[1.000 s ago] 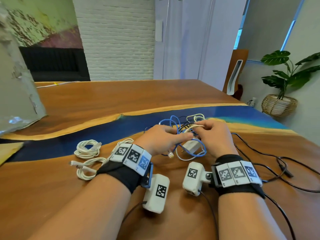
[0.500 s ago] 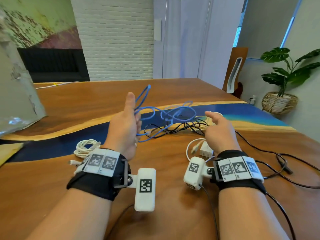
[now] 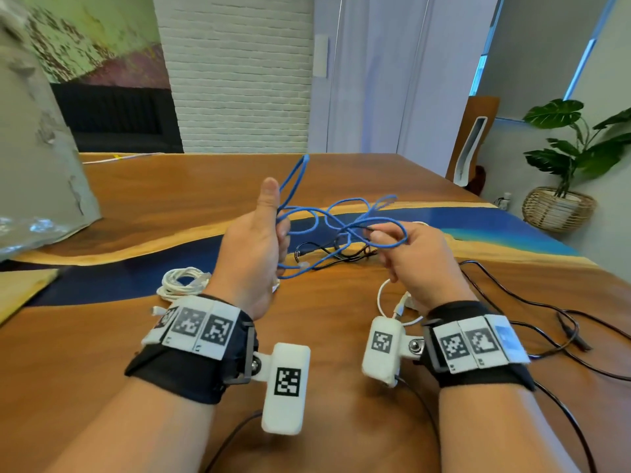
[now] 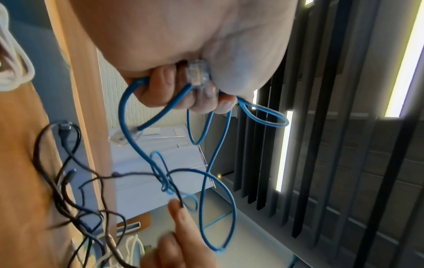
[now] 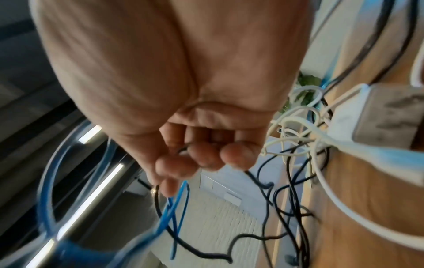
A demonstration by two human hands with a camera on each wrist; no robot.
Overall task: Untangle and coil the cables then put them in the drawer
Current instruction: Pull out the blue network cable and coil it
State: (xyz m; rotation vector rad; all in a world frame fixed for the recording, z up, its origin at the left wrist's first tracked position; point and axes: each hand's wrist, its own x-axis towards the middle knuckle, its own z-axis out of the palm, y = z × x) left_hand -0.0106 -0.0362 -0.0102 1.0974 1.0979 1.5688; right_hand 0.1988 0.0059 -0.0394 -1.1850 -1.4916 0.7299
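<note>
Black wristbands [image 3: 191, 370] with white coded tags and white wrist cameras [image 3: 286, 387]

Glossy wood table [image 3: 341, 336] with a blue resin-like band; smooth plastic-jacketed blue cable [image 3: 341, 213].

From the head camera, the left hand [image 3: 254, 247] hides its own curled fingers and the stretch of blue cable [image 3: 345, 216] running through them. The right hand [image 3: 415, 264] covers most of a white charger [image 3: 408, 302] at its 6 o'clock. The right wrist view is motion-blurred; whether those fingers [image 5: 206, 156] pinch the black cable [image 5: 195, 244] or only touch it cannot be told. A black cord [image 3: 563, 339] at 3 o'clock runs off the frame edge. A grey object [image 3: 37, 165] at 9 o'clock is cut off, its nature unclear.
</note>
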